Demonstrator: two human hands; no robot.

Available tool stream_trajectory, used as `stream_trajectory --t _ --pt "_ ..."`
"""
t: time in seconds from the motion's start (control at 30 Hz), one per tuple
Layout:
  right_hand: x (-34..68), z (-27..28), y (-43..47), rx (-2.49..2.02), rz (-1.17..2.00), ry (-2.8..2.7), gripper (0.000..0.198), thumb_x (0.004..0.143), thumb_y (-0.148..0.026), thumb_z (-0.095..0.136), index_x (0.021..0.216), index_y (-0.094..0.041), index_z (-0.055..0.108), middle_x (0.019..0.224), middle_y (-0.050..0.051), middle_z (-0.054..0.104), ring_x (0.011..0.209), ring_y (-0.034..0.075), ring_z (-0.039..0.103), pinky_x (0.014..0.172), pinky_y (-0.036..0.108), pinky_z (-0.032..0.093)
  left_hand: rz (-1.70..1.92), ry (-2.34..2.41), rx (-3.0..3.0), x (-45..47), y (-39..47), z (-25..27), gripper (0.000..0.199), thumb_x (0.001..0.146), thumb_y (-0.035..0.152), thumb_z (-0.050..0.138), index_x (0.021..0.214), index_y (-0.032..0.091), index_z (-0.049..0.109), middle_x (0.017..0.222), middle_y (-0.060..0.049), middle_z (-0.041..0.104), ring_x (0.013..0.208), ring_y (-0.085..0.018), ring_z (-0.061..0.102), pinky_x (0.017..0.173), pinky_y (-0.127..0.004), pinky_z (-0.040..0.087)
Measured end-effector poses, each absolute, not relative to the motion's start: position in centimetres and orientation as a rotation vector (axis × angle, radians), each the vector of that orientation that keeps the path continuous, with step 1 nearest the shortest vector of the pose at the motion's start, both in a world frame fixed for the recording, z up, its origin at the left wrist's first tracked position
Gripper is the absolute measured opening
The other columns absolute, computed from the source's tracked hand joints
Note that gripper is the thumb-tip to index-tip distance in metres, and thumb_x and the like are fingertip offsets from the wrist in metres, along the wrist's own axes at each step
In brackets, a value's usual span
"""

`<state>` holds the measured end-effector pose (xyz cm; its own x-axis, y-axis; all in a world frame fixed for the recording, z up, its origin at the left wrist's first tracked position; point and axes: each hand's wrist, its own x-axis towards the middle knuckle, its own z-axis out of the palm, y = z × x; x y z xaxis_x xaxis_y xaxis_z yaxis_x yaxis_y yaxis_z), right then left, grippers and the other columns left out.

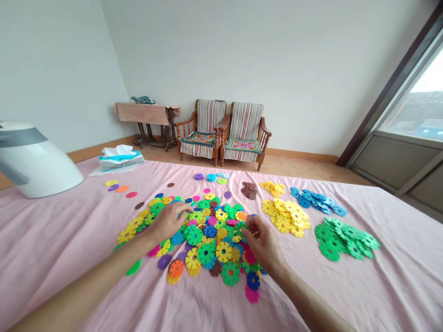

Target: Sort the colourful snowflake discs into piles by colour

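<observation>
A mixed pile of notched plastic snowflake discs (206, 252) in many colours lies before me on the pink cloth. Over its left part reaches my left hand (169, 222), open, thumb and forefinger apart, with its fingertips close to a small dark blue disc (188, 200). At the pile's right edge my right hand (265, 242) is closed, its fingers curled towards the thumb. What it holds, if anything, is hidden; a bit of blue shows behind its fingers. Sorted heaps of yellow discs (285, 216), green discs (346, 237), blue discs (317, 201) and brown discs (249, 190) lie to the right.
A white kettle (44, 161) stands at the left, with a tissue box (122, 158) behind it. A smaller heap of little yellow discs (272, 188) and a few loose discs lie towards the far edge. Beyond are two wooden armchairs (244, 133) and a cloth-covered sewing table (145, 114).
</observation>
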<state>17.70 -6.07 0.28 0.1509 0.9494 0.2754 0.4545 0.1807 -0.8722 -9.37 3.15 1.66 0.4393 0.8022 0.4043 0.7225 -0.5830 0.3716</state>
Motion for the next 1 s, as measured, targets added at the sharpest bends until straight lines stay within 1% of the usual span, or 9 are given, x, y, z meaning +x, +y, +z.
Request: stream_trajectory --t 0.1,0.3,0.43,0.57,0.67,0.77,0.87,0.93,1.0 --pt "20.0 -0.5 -7.3 -1.464 0.572 -1.375 0.015 0.075 -0.033 0.054 0.07 -0.019 0.052 0.062 -0.001 0.055 0.056 0.013 0.052 0.051 0.023 0.04 0.854 1.357 2.554 -8.5 1.5 2.3 0.028 0.081 0.016 0.041 0.089 0.02 0.068 0.092 -0.003 0.071 0.09 -0.019 0.065 0.084 -0.032 0.049" --pt "26.5 -1.1 -8.6 -1.648 0.314 -1.125 0.023 0.069 -0.042 0.058 0.065 -0.019 0.058 0.058 0.0 0.059 0.054 0.015 0.054 0.052 0.025 0.041 0.902 1.157 2.581 -4.8 -3.7 1.4 0.026 0.086 0.019 0.041 0.093 0.022 0.066 0.095 -0.002 0.071 0.094 -0.018 0.064 0.084 -0.028 0.05" --pt "31.6 -1.1 -9.4 -1.781 0.164 -0.892 0.029 0.07 -0.045 0.054 0.074 -0.017 0.061 0.065 0.004 0.065 0.058 0.019 0.06 0.056 0.028 0.043 0.947 1.082 2.636 -3.1 -5.2 0.0 0.025 0.088 0.019 0.041 0.095 0.022 0.065 0.094 -0.002 0.07 0.092 -0.017 0.064 0.084 -0.028 0.05" --pt "36.1 -1.1 -10.1 -1.895 0.037 -0.653 0.034 0.067 -0.044 0.054 0.081 -0.015 0.063 0.073 0.01 0.069 0.065 0.024 0.064 0.061 0.033 0.044 1.079 1.096 2.691 -3.2 -4.8 -1.1 0.024 0.088 0.018 0.041 0.095 0.022 0.064 0.094 -0.003 0.069 0.091 -0.017 0.064 0.081 -0.028 0.051" --pt "38.5 -1.6 -10.2 -1.933 0.018 -0.546 0.033 0.066 -0.041 0.054 0.083 -0.014 0.064 0.067 0.009 0.069 0.068 0.027 0.065 0.065 0.035 0.044 1.203 1.13 2.717 -3.8 -4.4 -1.4 0.022 0.087 0.019 0.044 0.095 0.021 0.064 0.094 -0.003 0.07 0.092 -0.018 0.065 0.082 -0.029 0.052" --pt "39.7 -2.0 -10.4 -1.937 0.0 -0.486 0.034 0.067 -0.038 0.053 0.088 -0.014 0.065 0.063 0.007 0.068 0.069 0.027 0.065 0.066 0.035 0.045 1.274 1.147 2.727 -4.2 -4.3 -1.4 0.022 0.087 0.019 0.045 0.097 0.022 0.064 0.095 -0.003 0.07 0.092 -0.019 0.065 0.084 -0.03 0.052" --pt "39.5 -2.0 -10.6 -1.907 -0.059 -0.462 0.036 0.068 -0.037 0.051 0.094 -0.015 0.064 0.074 0.008 0.07 0.07 0.024 0.064 0.065 0.032 0.045 1.285 1.15 2.731 -4.3 -4.2 -1.4 0.022 0.087 0.02 0.046 0.097 0.022 0.064 0.094 -0.002 0.07 0.091 -0.019 0.065 0.083 -0.029 0.053" --pt "38.5 -1.7 -10.5 -1.869 -0.079 -0.484 0.037 0.071 -0.037 0.049 0.096 -0.014 0.063 0.083 0.01 0.07 0.068 0.022 0.064 0.062 0.031 0.045 1.279 1.155 2.733 -4.3 -4.2 -1.4 0.021 0.086 0.021 0.046 0.097 0.022 0.064 0.094 -0.002 0.07 0.091 -0.019 0.066 0.082 -0.029 0.053" --pt "37.0 -1.4 -10.3 -1.822 -0.067 -0.552 0.037 0.073 -0.038 0.048 0.097 -0.014 0.062 0.086 0.01 0.069 0.063 0.02 0.063 0.058 0.03 0.044 1.275 1.173 2.733 -4.3 -4.2 -1.4 0.022 0.086 0.021 0.046 0.097 0.022 0.064 0.094 -0.002 0.07 0.09 -0.019 0.066 0.081 -0.029 0.054"
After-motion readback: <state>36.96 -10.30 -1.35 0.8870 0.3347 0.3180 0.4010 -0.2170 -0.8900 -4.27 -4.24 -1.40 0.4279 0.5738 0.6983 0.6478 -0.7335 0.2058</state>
